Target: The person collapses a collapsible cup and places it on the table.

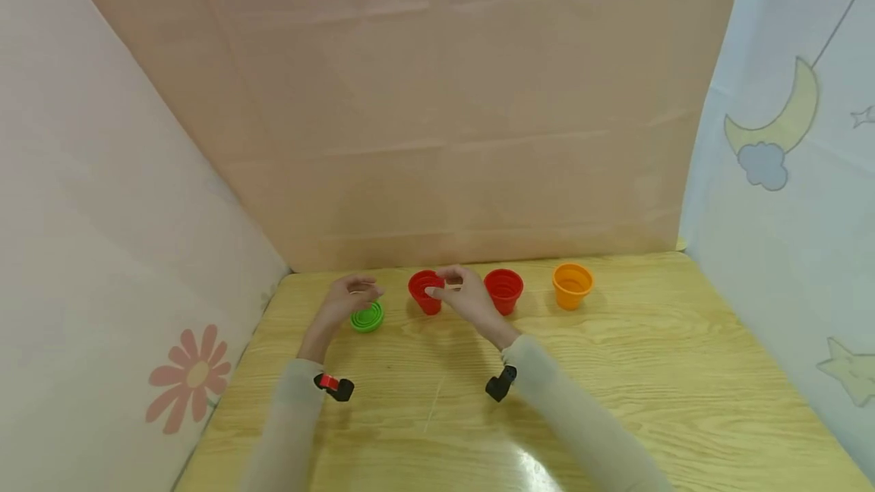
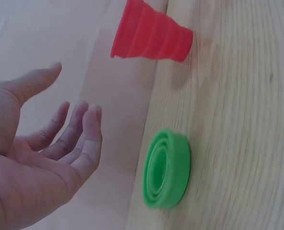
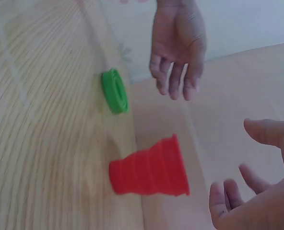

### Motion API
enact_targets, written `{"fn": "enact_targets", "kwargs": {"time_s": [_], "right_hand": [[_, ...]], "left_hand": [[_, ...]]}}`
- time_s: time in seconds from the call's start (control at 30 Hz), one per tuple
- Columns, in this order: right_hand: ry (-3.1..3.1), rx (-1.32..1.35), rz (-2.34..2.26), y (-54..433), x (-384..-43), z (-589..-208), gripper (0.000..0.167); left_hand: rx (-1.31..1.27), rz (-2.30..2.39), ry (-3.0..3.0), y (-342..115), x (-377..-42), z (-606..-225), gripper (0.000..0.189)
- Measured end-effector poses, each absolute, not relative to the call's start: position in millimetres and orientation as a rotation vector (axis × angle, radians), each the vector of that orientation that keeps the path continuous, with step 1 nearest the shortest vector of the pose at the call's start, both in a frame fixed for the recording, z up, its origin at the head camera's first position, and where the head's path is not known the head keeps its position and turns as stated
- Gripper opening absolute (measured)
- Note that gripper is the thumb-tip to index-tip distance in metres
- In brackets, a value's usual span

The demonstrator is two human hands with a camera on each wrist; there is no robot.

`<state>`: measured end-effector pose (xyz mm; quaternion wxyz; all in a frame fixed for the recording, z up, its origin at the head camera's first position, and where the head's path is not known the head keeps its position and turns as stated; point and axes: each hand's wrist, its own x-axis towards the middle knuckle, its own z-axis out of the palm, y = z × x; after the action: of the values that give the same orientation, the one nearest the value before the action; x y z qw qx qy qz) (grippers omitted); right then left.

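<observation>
The person's left arm [image 1: 287,417] and right arm [image 1: 588,422] stretch forward, the right slanting inward. The left hand [image 1: 347,301] and right hand [image 1: 468,296] hang raised, well apart, fingers loosely bent, thumbs apart from them.

Left grip [image 1: 345,301] hovers by a flat green cup [image 1: 367,318], right grip [image 1: 468,297] by two red cups [image 1: 504,291], orange cup [image 1: 571,286] farther right.

Folded cup [image 1: 367,318] leftmost on table [image 1: 649,386], three cups [image 1: 506,288] to its right, backdrop [image 1: 465,97] behind
</observation>
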<state>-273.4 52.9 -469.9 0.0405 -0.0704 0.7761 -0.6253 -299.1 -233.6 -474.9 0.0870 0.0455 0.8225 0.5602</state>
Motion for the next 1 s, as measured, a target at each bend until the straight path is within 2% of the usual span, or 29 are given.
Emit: {"fn": "enact_targets", "kwargs": {"time_s": [0.13, 0.5, 0.8, 1.0], "right_hand": [[2.42, -0.249, -1.888, 56.0, -276.5, -480.7, 0.067], [2.317, -0.21, -1.921, 60.0, -290.7, -514.6, 0.087], [2.268, -0.259, -1.946, 59.8, -299.8, -537.8, 0.087], [2.217, -0.315, -2.006, 56.0, -305.3, -542.8, 0.077]], "left_hand": [[0.182, 1.625, 2.462, -224.0, -300.7, -479.9, 0.06], [0.234, 1.684, 2.311, -193.0, -309.3, -504.6, 0.079], [0.272, 1.669, 2.329, -182.8, -314.0, -515.9, 0.076], [0.33, 1.681, 2.29, -181.3, -316.4, -519.7, 0.075]]}}
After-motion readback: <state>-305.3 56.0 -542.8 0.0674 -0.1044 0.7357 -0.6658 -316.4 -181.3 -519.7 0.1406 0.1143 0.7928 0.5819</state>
